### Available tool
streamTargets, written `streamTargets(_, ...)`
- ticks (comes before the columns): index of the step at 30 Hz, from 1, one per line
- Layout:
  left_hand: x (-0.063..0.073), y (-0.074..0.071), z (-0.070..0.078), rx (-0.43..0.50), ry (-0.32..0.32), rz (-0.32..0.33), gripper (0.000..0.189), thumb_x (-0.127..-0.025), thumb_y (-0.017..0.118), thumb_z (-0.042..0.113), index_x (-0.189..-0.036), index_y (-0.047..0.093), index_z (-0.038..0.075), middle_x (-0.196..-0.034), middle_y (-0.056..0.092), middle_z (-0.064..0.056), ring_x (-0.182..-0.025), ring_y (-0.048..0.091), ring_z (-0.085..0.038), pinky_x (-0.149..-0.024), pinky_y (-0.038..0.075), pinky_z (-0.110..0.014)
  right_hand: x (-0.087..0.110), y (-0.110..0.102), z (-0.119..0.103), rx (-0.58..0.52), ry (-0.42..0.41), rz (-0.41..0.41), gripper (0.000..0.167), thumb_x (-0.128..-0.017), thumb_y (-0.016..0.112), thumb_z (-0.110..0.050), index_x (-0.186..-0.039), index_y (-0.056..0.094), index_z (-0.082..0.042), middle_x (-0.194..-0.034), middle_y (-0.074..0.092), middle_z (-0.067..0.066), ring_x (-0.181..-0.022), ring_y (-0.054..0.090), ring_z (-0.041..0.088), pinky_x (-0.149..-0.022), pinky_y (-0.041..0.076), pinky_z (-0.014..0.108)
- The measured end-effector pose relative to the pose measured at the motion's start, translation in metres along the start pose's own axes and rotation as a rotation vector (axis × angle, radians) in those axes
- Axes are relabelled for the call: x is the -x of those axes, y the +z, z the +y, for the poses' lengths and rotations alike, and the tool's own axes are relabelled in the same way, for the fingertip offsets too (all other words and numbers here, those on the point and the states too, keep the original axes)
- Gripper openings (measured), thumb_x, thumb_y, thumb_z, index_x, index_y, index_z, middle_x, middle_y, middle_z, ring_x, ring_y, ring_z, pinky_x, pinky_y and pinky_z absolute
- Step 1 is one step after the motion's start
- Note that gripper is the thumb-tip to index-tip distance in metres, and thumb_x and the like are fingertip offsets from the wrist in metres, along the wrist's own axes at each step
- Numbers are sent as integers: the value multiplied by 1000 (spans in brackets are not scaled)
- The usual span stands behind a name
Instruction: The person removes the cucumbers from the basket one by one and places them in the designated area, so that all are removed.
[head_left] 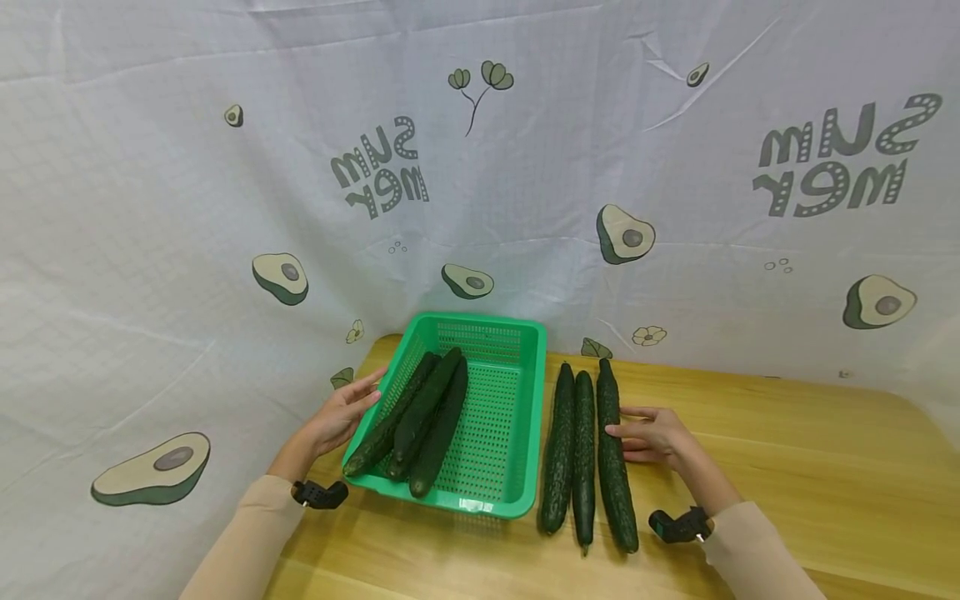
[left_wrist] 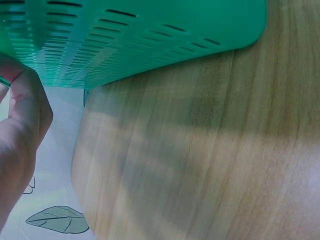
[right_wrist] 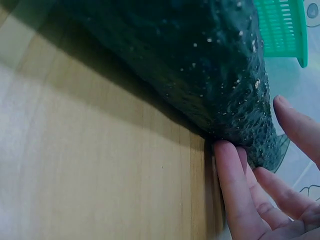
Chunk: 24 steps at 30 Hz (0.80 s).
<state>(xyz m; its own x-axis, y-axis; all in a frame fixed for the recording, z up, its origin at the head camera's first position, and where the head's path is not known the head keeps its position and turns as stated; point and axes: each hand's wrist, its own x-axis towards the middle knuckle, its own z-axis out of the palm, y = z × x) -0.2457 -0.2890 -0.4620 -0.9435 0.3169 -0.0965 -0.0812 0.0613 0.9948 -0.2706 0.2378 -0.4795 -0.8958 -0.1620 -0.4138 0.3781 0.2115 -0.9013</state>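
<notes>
A green plastic basket (head_left: 530, 433) with slotted walls stands on the table, three dark green cucumbers (head_left: 427, 408) piled along its left side. At its left rim my left hand (head_left: 341, 421) holds on, thumb over the edge; the left wrist view shows bent fingers (left_wrist: 30, 100) there. Three more cucumbers lie side by side to the right of the basket. The rightmost cucumber (head_left: 613, 467) has my right hand (head_left: 654, 435) beside it, thumb over its top. In the right wrist view, extended fingertips (right_wrist: 227, 152) touch the low side of that cucumber (right_wrist: 200, 70).
The wooden table (head_left: 787, 450) extends to the right of the cucumbers. Behind it hangs a pale cloth (head_left: 540, 167) printed with avocados and lettering, which also covers the left side. A small black device (head_left: 321, 494) is strapped to each wrist.
</notes>
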Motion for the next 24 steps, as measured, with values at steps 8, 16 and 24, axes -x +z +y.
streamTargets(8, 0, -1, 0, -2, -9, 0, 62, -108, 48, 18, -161, 18, 11, -164, -7, -21, -150, -5, -35, -81, 43, -9, 1, -6, -1, -55, -2, -21, 81, -90, 76, -12, -151, 28, 13, -104, 69, 15, -89, 70, 30, -76, 59, 46)
streamTargets(16, 0, 0, 0, -15, -4, -9, 62, -108, 47, 17, -161, 15, 9, -164, -7, -21, -150, -5, -34, -115, 17, -38, 4, -17, -15, -80, -23, -14, 82, -91, 76, -15, -151, 28, 12, -107, 68, 19, -93, 70, 34, -77, 58, 45)
streamTargets(24, 1, 1, 1, -3, 3, -8, 62, -108, 47, 17, -161, 17, 10, -163, -7, -23, -150, -6, -35, -94, 39, -10, 10, -14, -50, -68, -89, -22, 79, -95, 71, -20, -153, 26, 11, -112, 63, 11, -94, 70, 31, -81, 57, 44)
